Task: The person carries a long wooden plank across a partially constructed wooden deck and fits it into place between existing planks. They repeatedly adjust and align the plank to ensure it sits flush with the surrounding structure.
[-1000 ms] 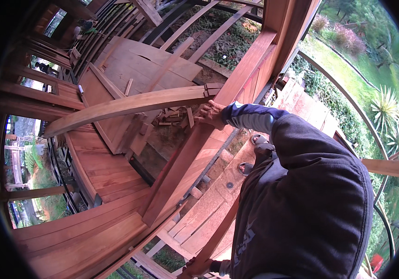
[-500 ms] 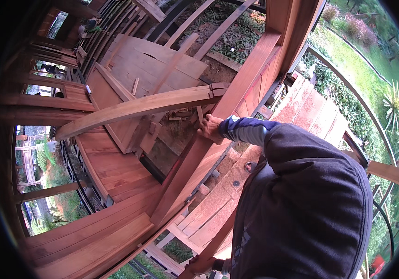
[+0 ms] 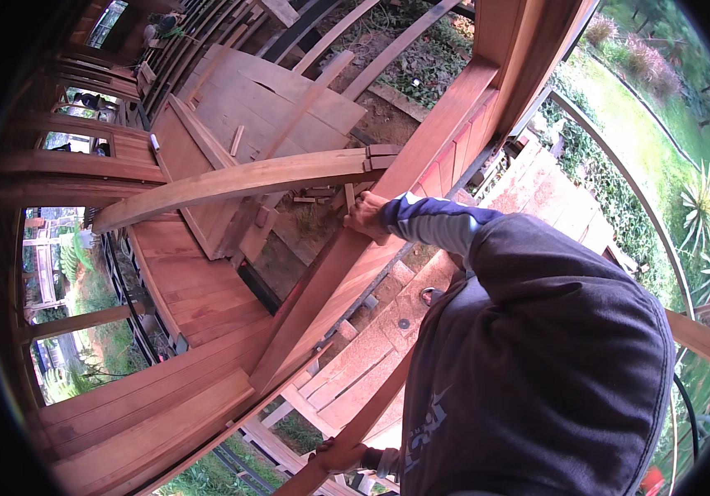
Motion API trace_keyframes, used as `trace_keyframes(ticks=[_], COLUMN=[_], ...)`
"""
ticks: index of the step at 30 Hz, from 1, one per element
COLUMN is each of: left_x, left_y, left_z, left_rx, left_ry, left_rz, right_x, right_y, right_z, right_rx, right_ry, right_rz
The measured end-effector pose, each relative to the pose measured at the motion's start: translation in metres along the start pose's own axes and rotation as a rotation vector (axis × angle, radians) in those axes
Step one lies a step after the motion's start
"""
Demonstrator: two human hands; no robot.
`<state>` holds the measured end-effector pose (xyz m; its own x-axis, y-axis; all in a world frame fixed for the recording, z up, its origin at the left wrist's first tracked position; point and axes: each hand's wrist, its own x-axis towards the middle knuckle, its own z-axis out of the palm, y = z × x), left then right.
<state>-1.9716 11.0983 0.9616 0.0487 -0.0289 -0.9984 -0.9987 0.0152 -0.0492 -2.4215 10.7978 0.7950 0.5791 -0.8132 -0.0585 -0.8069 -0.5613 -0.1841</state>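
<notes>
Plank of narrow brown wood (image 3: pixel 382 405), slanting down beside dark-clad torso (image 3: pixel 553 355), gripped in left hand (image 3: pixel 340 455); right hand (image 3: pixel 366 218) clasped over straight reddish-brown wooden rail (image 3: pixel 312 306), near end of pale, curved wooden beam (image 3: pixel 239 178).

Beam (image 3: pixel 239 187) left of rail (image 3: pixel 314 291), boards (image 3: pixel 547 192) right, lawn (image 3: pixel 629 117) farther right

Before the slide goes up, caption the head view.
Right hand on a reddish rail, left hand gripping a plank, with a curved beam beyond.

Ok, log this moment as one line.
right hand: on rail | left hand: gripping plank | curved beam: beyond rail
</notes>
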Motion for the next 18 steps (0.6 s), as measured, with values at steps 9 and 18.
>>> trace_keyframes(ticks=[9,18], left_x=[0.025,0.126], left_y=[-0.014,0.033], left_z=[0.106,0.062], left_rx=[-1.06,-1.739], left_ry=[0.846,1.497], left_rz=[-0.165,-0.03], right_x=[0.001,-0.071], right_y=[-0.012,-0.037], right_z=[0.012,-0.009], right_rx=[-0.096,0.257], right_ry=[0.054,-0.159], right_rz=[-0.043,-0.04])
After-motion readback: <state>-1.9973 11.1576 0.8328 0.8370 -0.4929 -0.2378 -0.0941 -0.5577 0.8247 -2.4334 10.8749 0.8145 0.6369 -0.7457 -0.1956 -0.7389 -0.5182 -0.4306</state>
